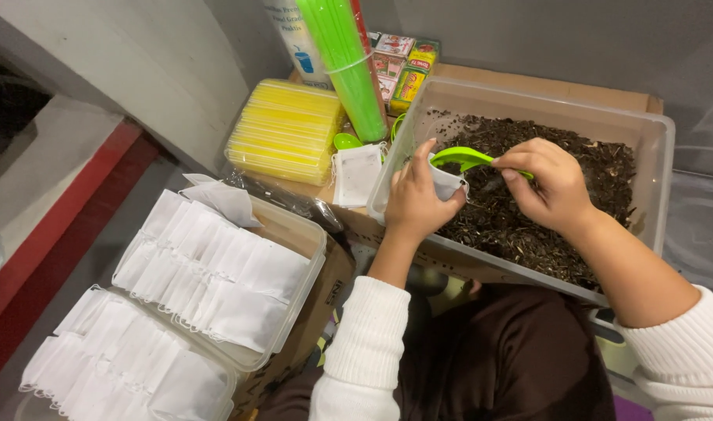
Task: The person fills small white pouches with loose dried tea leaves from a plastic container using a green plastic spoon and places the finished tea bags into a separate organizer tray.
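Left hand [413, 199] gripping small white filter bag [446, 182], mouth up, over near edge of clear plastic bin [653, 168] of dark dried leaves [528, 210]. Right hand [550, 185] pinching green scoop [467, 158] by handle, bowl at bag mouth. Filled white bags [216, 269] stacked in trays at left. Yellow packs [288, 129] behind.
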